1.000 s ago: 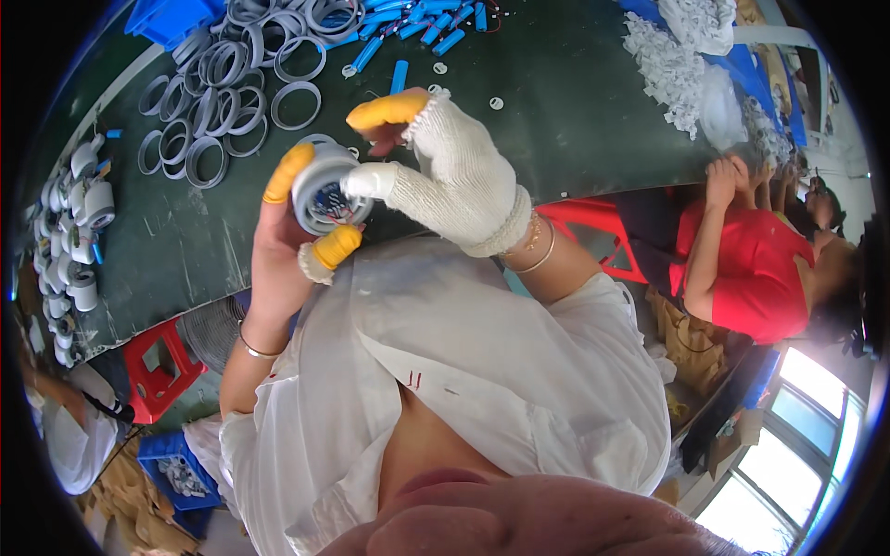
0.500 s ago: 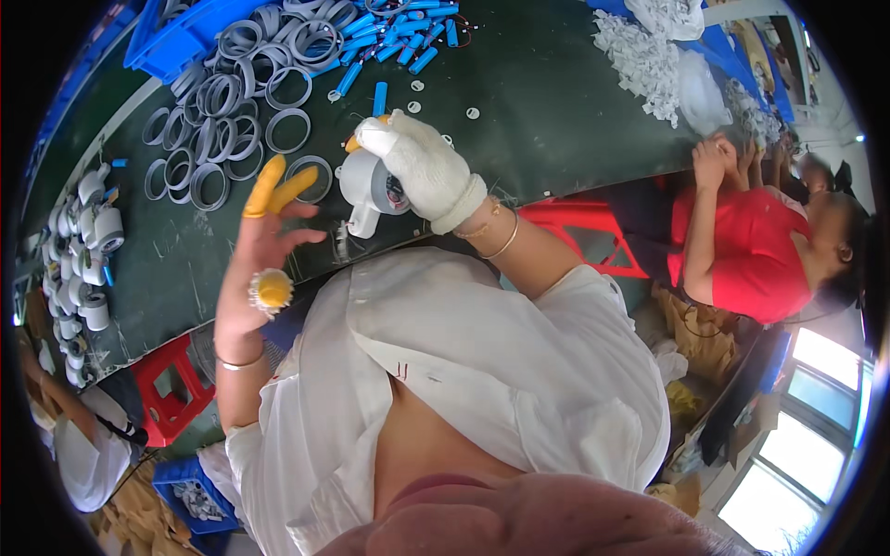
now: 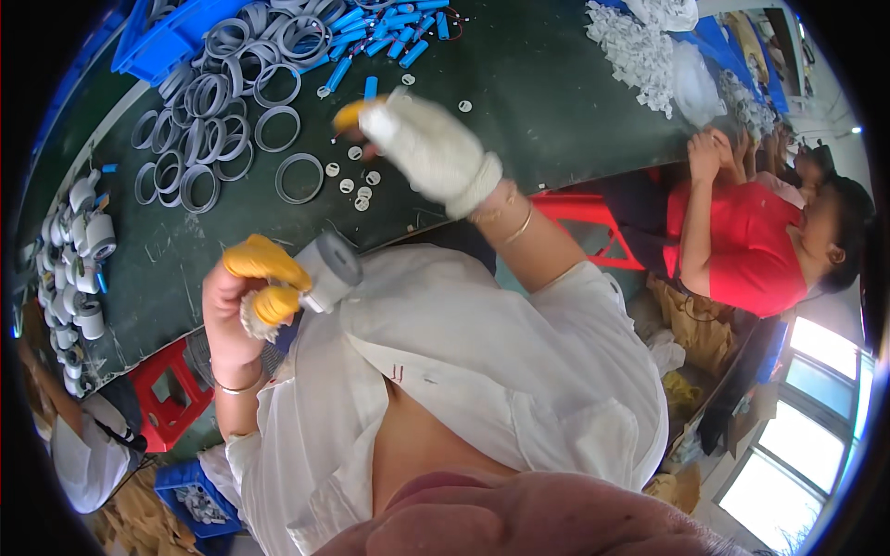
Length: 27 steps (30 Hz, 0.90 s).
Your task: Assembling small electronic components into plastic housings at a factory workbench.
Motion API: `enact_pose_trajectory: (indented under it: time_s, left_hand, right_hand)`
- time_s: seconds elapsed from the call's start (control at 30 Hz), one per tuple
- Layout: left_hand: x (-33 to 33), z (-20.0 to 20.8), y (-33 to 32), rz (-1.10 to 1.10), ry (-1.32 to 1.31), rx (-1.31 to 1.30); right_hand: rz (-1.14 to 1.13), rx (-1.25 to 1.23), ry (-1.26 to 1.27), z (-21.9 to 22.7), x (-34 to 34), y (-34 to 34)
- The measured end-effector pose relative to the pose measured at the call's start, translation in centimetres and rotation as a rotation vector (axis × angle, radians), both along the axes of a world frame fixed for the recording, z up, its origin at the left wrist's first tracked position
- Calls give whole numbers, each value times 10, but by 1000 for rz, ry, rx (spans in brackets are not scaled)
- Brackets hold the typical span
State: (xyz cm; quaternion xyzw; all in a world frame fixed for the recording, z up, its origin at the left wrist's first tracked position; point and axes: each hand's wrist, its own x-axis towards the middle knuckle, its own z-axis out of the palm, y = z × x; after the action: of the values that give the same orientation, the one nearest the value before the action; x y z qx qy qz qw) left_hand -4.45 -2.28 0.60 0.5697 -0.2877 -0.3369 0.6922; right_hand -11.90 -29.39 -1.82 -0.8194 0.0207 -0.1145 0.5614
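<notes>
My left hand (image 3: 228, 301), with yellow finger covers, is closed round a white plastic housing (image 3: 326, 271) with a grey round end, held just in front of my shirt at the table's near edge. Higher up, my right hand (image 3: 428, 148) wears a white knitted glove and a yellow finger cover. It is over the table, its fingers blurred by motion, so whether they hold anything does not show. Closest to its fingertips are a blue cylindrical battery (image 3: 371, 88) and several small white round discs (image 3: 373, 177). A loose grey ring (image 3: 299, 178) lies between my hands.
Many grey rings (image 3: 211, 95) are heaped beside a blue crate (image 3: 171, 46), with blue batteries (image 3: 380, 37) next to them. White housings (image 3: 91, 232) stand along the left edge. White small parts (image 3: 630, 56) are piled far right, near a person in red (image 3: 756, 241).
The housing has gone from my right hand to my left, and is drawn down toward my shirt. My right hand has moved slightly up and left. Discs once covered now show.
</notes>
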Motion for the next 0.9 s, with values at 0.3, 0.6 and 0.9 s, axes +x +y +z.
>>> enact_pose_trajectory:
  time_s: [0.3,0.6,0.9]
  left_hand:
    - [11,-16,-9,227,136,21]
    - [11,-21,-35,238,-269,41]
    - [1,-5,-60,215,-539,93]
  right_hand:
    - [104,-1070,-189,-19,52,-17]
    - [87,267,124,37,13,-2]
    - [245,460,278,49,-6,21]
